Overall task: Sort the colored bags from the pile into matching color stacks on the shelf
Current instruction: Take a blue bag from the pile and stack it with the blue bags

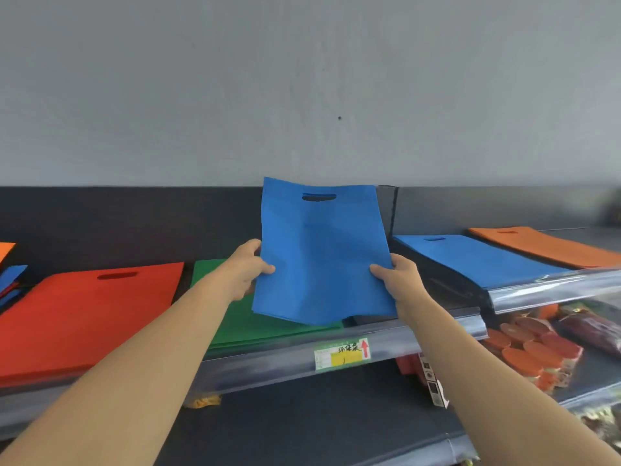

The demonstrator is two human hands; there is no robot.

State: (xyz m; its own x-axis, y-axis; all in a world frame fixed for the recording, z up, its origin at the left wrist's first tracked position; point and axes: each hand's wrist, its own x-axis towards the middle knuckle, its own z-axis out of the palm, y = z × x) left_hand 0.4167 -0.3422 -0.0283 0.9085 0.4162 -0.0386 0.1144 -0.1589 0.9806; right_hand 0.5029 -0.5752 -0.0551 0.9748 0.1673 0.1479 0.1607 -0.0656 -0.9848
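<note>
I hold a blue bag (321,253) upright in front of me, handle slot at the top. My left hand (247,267) pinches its left edge and my right hand (398,279) pinches its right edge. Below it on the shelf (302,359) lies a green stack (242,317), partly hidden by the bag and my left arm. A red stack (84,314) lies to the left. On the right shelf section sit a blue stack (480,260) and an orange stack (544,245). A mixed pile (10,274) of orange, blue and red bags shows at the far left edge.
A clear price rail with a yellow label (342,354) runs along the shelf front. On the lower right shelf stand packs with orange lids (534,348) and dark wrapped goods (591,326). A grey wall rises behind the shelves.
</note>
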